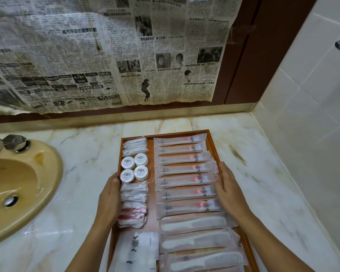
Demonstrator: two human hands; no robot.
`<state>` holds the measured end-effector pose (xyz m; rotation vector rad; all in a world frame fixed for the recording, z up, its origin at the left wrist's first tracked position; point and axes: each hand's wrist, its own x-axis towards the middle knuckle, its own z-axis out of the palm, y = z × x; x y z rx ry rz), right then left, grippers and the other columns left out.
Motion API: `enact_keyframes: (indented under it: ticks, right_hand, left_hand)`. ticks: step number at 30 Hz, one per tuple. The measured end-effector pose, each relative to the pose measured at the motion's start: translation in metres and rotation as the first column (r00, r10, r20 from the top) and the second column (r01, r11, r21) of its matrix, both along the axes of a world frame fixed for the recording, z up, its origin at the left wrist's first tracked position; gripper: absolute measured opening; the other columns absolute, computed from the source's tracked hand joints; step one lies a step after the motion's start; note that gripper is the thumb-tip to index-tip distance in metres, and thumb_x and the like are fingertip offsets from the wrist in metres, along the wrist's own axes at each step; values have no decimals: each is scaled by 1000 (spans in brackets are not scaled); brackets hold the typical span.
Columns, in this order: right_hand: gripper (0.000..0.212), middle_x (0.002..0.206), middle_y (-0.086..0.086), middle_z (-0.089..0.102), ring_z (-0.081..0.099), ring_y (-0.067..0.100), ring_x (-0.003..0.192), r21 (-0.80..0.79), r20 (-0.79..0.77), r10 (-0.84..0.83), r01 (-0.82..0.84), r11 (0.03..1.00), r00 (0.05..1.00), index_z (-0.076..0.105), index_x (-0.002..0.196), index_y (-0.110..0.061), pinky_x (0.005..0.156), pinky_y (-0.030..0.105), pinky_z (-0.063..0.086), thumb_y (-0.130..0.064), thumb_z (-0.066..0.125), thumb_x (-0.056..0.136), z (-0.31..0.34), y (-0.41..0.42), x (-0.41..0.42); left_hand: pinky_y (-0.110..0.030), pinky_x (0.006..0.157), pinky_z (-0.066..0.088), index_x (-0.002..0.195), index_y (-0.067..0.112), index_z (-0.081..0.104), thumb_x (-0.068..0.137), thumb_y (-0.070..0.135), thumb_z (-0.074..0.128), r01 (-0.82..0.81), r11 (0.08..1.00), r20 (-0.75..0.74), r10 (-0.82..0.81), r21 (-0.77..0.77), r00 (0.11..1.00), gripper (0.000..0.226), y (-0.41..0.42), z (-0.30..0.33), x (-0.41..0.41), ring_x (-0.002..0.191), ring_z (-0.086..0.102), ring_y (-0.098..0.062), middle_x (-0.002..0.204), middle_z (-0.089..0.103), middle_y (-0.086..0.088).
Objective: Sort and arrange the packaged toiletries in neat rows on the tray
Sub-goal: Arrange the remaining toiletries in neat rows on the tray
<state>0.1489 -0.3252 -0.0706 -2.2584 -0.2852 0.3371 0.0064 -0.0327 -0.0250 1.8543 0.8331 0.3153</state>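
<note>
Table (185,122), marble. Tray (211,146) on it beside sink (24,183), full: toothbrush packs (183,169) and combs (194,224) in right-hand rows, round boxes (134,167) left. Left hand (109,199) and right hand (227,189) flank tray, fingers straight, gripping nothing. Likely final squaring; next, nudge skewed packs level.

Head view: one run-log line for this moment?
hands: left hand and right hand flank tray sides | right column: toothbrush packets, combs in rows | left column: soaps
</note>
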Motion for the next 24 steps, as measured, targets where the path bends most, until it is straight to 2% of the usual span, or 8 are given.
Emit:
enact_keyframes:
  ticks: [3,5,7,11,13,17,21,24]
  right_hand:
    - [60,161,-8,19,20,10,147,26,-5,-5,5,1000,1000,13,156,-27,118,29,20,-40,36,102,-2,-1,0]
    - [59,161,-8,20,20,9,146,37,-7,-18,18,999,1000,14,156,-26,118,29,20,-38,37,103,-4,-2,0]
    - [58,161,-8,20,21,9,146,50,-7,-28,28,998,1000,15,156,-26,118,30,20,-36,37,103,-5,-2,0]
    - [57,160,-8,21,21,8,146,64,-10,-25,26,998,1000,16,156,-26,120,32,20,-35,37,104,-3,4,5]
    - [56,160,-8,22,21,8,146,80,8,-24,23,996,1000,17,155,-26,121,35,21,-35,36,104,-3,7,12]
    - [55,160,-6,24,22,9,146,60,46,-15,12,998,999,18,155,-24,121,38,22,-30,37,104,-6,15,27]
    - [55,159,-3,26,24,13,146,9,88,-8,7,1000,996,20,155,-22,121,40,24,-31,37,103,-9,22,44]
    - [55,158,-1,29,28,15,145,-1,113,-17,17,1000,993,23,154,-21,119,43,27,-32,38,102,-10,26,51]
  left_hand:
    - [-8,83,41,131,23,59,108,31,28,-23,994,8,24,-104,1000,39,6,-10,0,97,60,1,122,63,6]
    - [-28,97,49,126,26,64,105,39,34,-44,973,18,50,-227,999,39,12,-17,1,101,67,-8,119,69,4]
    - [-46,102,49,123,26,66,100,48,41,-61,916,33,80,-397,996,40,13,-17,1,105,69,-19,116,72,0]
    - [-39,84,54,117,17,69,100,41,47,-75,835,91,148,-546,985,37,8,-4,9,97,72,-25,106,75,-6]
    - [-39,83,54,117,15,68,100,39,47,-63,814,103,150,-578,983,37,9,-1,16,96,72,-27,106,75,-8]
    - [-37,81,54,118,14,68,100,40,45,-45,797,114,142,-603,983,39,17,-4,29,97,72,-27,107,75,-8]
    - [-28,69,58,118,17,67,101,42,42,-28,812,148,140,-583,979,39,19,-8,42,94,73,-24,105,75,-5]
    - [-39,85,57,121,19,67,99,48,44,-41,801,143,156,-597,977,43,21,-11,49,99,71,-27,110,74,-6]
